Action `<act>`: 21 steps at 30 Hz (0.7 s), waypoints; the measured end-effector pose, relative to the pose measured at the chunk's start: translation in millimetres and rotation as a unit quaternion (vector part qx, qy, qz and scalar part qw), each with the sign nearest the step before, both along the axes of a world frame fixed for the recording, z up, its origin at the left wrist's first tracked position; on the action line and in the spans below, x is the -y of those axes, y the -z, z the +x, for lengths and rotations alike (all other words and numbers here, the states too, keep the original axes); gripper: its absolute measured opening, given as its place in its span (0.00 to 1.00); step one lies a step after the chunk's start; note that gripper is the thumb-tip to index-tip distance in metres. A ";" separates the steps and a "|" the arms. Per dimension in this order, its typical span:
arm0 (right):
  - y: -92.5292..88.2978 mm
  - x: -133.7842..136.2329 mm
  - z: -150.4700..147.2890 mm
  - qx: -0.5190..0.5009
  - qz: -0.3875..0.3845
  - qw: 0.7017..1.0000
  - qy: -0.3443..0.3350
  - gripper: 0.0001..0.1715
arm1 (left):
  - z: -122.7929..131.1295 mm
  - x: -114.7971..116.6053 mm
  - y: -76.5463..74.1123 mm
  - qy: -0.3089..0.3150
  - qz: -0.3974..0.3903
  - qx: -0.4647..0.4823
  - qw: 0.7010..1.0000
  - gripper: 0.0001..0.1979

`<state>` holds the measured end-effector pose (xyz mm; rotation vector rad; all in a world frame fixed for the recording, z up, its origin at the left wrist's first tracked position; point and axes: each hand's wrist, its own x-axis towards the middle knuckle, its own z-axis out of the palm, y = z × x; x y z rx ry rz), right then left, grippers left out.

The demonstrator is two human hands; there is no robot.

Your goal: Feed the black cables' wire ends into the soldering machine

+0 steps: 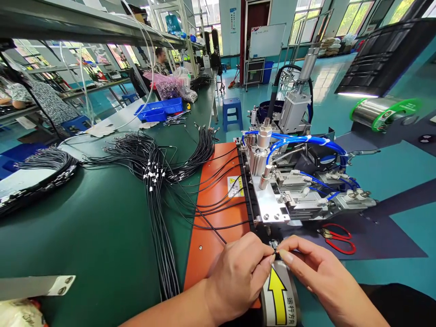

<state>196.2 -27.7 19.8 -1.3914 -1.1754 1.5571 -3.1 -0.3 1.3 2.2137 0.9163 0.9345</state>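
My left hand (240, 270) is closed in a pinch on a thin black cable (215, 231), which runs back from it to the bundle on the bench. Thumb and forefinger of my right hand (316, 268) are pinched on the small dark cable end, right against my left fingertips. What sits on that tip is too small to make out. Both hands are at the front of a metal pneumatic machine (272, 200), above a round metal part with a yellow arrow label (277, 295). Several more black cables (221, 209) lie across the orange plate (200, 268) into the machine's side.
A large bundle of black cables (151, 170) lies on the green bench (102, 254), with another coiled bundle (41, 181) at left. Red-handled scissors (340, 238) lie right of the machine. A solder wire spool (381, 112), blue trays (160, 109) and a blue stool (232, 113) stand farther off.
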 end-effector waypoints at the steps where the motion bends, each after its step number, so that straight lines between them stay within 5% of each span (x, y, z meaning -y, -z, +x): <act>1: 0.1 0.0 0.3 -0.002 0.000 1.000 0.001 0.18 | -0.1 -0.1 -0.2 0.002 0.000 -0.001 1.000 0.08; 9: 1.2 0.6 12.2 0.076 0.033 0.995 -0.047 0.20 | 0.0 0.9 -1.5 0.004 0.004 -0.018 1.000 0.08; 21: 0.6 1.4 8.2 0.124 0.050 0.991 -0.018 0.22 | 0.2 1.4 -2.7 0.008 -0.002 -0.028 1.000 0.09</act>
